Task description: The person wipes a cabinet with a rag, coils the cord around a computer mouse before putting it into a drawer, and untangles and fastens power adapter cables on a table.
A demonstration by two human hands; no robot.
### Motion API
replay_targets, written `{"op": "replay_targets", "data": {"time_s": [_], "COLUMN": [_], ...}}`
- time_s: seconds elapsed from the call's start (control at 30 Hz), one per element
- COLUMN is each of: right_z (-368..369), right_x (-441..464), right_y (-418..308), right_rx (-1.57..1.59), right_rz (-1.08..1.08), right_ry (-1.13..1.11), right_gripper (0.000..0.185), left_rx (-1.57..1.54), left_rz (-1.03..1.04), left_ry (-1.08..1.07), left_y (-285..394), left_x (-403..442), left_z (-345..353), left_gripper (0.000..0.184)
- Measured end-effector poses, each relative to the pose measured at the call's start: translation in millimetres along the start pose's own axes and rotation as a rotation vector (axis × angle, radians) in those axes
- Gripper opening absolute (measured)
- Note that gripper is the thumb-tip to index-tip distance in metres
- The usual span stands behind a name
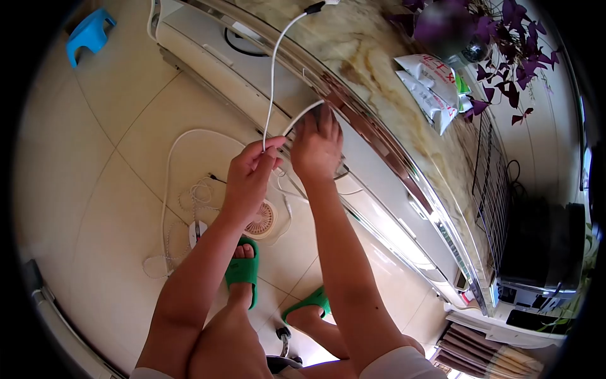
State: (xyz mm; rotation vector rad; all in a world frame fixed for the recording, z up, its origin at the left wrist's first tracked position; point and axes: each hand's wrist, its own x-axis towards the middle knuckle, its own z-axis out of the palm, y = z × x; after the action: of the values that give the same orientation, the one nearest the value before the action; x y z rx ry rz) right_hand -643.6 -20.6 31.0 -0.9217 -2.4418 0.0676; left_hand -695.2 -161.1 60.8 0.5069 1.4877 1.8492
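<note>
Pale floor tiles (95, 189) spread from seven to eleven o'clock, with a blue stool (92, 33) out at ten. A marbled counter (372, 69) with a shiny metal edge curves from twelve o'clock round to four. The left hand (252, 174) has a white cable (273, 82) pinched between thumb and fingers; from there it climbs to a black connector (314, 7) at twelve o'clock, over the counter. Just beside it, at two o'clock from the left hand, the right hand (319, 145) reaches to the cabinet front below the counter's edge, fingers bent over something dark (too shadowed to name, and I cannot tell how firmly it grips), with a pale loop of cord by the fingertips. The two hands are close but apart.

Below the left hand, at six o'clock, a small round fan (261, 219) lies on the floor; a tangle of thin cords (199, 197) lies at eight. Green slippers (242, 271) are on the feet. At one o'clock, beside a purple-leaved plant (522, 60), crumpled packets (432, 85) carry red characters, too small and tilted to read. A wire rack (489, 183) and a black appliance (543, 246) stand towards three and four.
</note>
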Motion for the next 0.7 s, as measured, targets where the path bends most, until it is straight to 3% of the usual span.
{"op": "replay_targets", "data": {"time_s": [0.1,0.17,0.27,0.4,0.47,0.57,0.7], "right_z": [-26,-58,-85,-71,-61,-38,-37], "right_x": [-44,-80,-128,-109,-82,-50,-46], "right_y": [50,92,137,115,85,53,65], "right_rx": [0.015,-0.019,-0.281,-0.111,-0.073,-0.074,0.012], "right_rz": [-0.074,-0.022,0.218,0.298,0.253,0.106,-0.113], "right_ry": [0.212,0.192,0.183,0.248,0.111,0.096,0.056], "right_gripper": [0.027,0.03,0.034,0.031,0.035,0.037,0.038], "left_rx": [-0.059,-0.052,-0.062,-0.02,-0.056,-0.067,-0.039], "left_rz": [-0.011,0.014,0.034,0.032,0.029,0.023,0.046], "left_ry": [-0.013,-0.027,-0.021,-0.008,-0.019,0.006,0.024], "left_y": [3,3,-3,-4,-3,-2,-10], "left_x": [-2,-5,-8,-11,-13,-15,-11], "left_z": [4,5,8,13,16,21,19], "left_gripper": [0.028,0.028,0.028,0.028,0.029,0.026,0.029]}}
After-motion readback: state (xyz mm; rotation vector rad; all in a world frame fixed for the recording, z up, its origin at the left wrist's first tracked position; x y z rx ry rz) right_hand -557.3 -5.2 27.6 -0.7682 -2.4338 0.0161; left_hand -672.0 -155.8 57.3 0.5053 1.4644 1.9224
